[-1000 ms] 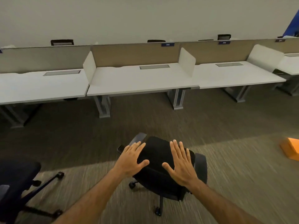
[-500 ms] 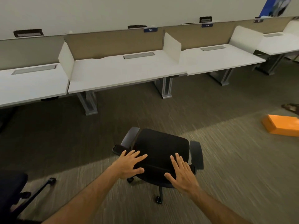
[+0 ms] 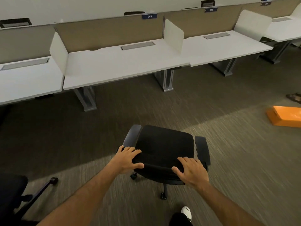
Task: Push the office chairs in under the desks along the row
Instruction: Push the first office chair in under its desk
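Both hands differ from half a second ago: then they lay flat with fingers spread on the back of the office chair (image 3: 164,149), now the left hand (image 3: 126,159) and right hand (image 3: 191,172) curl over its top edge, fingers (image 3: 130,150) bent over the front and thumbs wrapped at the rear, so both are grasping the backrest. Chair has rolled a bit closer to the desks and the camera has stepped in too; a white shoe (image 3: 186,212) now shows at the bottom edge. Row of white desks runs across the top, with the middle desk (image 3: 123,62) straight ahead (label 305 (image 3: 149,16) on the tan panel behind it) and white dividers (image 3: 174,35) between seats. Chair sits on the carpet (image 3: 228,160), well apart from the desk edge, with open floor between them. Desk legs (image 3: 85,98) stand left and right of the gap; nothing lies in the chair's path. Second chair (image 3: 13,196) is at the lower left, partly cut off, one caster leg sticking out. Orange box (image 3: 285,116) lies on the floor at far right, with a sandal (image 3: 294,97) just beyond it. Backrest top lies under the palms, between bent fingers and thumbs, armrests (image 3: 202,150) outside each hand.
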{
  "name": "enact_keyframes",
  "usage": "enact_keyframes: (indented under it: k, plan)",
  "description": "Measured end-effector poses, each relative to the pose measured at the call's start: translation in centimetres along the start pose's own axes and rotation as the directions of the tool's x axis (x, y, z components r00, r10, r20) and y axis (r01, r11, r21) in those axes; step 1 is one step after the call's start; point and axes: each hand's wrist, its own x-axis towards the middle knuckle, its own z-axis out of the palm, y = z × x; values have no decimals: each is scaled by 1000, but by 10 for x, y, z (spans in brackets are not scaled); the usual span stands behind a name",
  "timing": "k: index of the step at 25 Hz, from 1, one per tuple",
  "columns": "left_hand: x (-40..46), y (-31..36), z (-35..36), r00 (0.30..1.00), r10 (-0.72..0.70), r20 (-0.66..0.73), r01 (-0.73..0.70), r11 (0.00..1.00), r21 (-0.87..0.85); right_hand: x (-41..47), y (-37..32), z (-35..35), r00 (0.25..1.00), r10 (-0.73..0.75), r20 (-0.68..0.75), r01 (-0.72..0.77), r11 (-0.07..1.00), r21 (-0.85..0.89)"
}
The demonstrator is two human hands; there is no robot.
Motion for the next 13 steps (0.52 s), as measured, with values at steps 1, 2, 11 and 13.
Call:
enact_keyframes:
  k: [1,2,11,13]
  plan:
    - [5,-2,-1,1000,-7,2,7,1000,-10,4,4,-2,1000,-12,-3,12,1000,-3]
    - [9,-3,-3,1000,-11,0,11,1000,-20,8,9,-4,1000,-26,-8,26,1000,-8]
    - [37,28,-3,991,-95,-93,87,993,-79,67,73,-24,984,-168,52,170,984,-53]
    - [49,43,-10,989,-115,-95,109,991,-76,86,94,-29,977,-191,90,196,980,-46]
